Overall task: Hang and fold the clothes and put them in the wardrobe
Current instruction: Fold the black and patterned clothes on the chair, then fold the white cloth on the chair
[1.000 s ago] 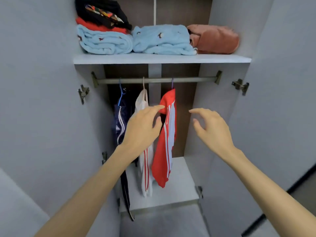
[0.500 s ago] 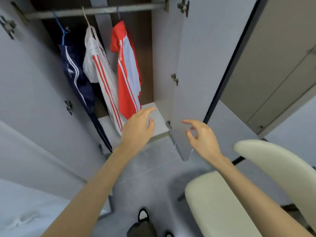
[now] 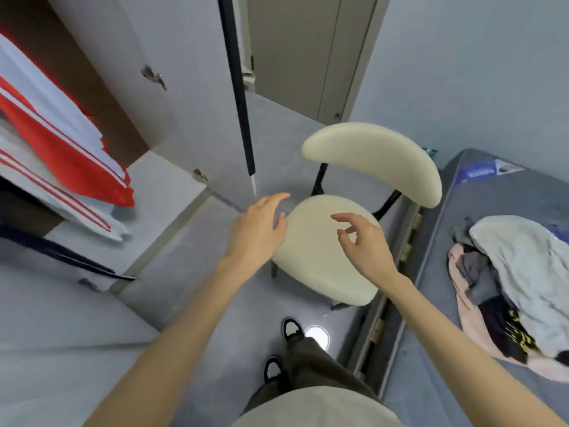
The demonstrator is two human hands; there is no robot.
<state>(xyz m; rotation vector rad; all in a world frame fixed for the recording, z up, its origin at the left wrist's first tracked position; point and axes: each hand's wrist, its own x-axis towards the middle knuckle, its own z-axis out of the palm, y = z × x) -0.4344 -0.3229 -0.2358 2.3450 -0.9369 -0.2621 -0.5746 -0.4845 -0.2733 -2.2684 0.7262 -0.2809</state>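
A heap of loose clothes (image 3: pixel 520 285) lies on the grey mattress (image 3: pixel 480 192) at the right: a pale grey piece on top, pink, dark grey and black ones beneath. Hanging in the open wardrobe at the far left are a red garment with white stripes (image 3: pixel 58 140), a white one with red stripes (image 3: pixel 61 198) and a dark navy one (image 3: pixel 58 257). My left hand (image 3: pixel 258 232) hovers with relaxed fingers over the front edge of a cream chair seat. My right hand (image 3: pixel 366 245) floats above that seat, fingers loosely curled, holding nothing.
A cream chair (image 3: pixel 326 260) with a curved backrest stands between me and the mattress. The open wardrobe door (image 3: pixel 191 87) rises at the upper left, its edge close to the chair. My feet in dark shoes (image 3: pixel 289 328) stand on the grey floor.
My view has swung from the wardrobe rail down and right to the chair and the mattress. Both hands have left the hanging garments and now hover empty over the chair.
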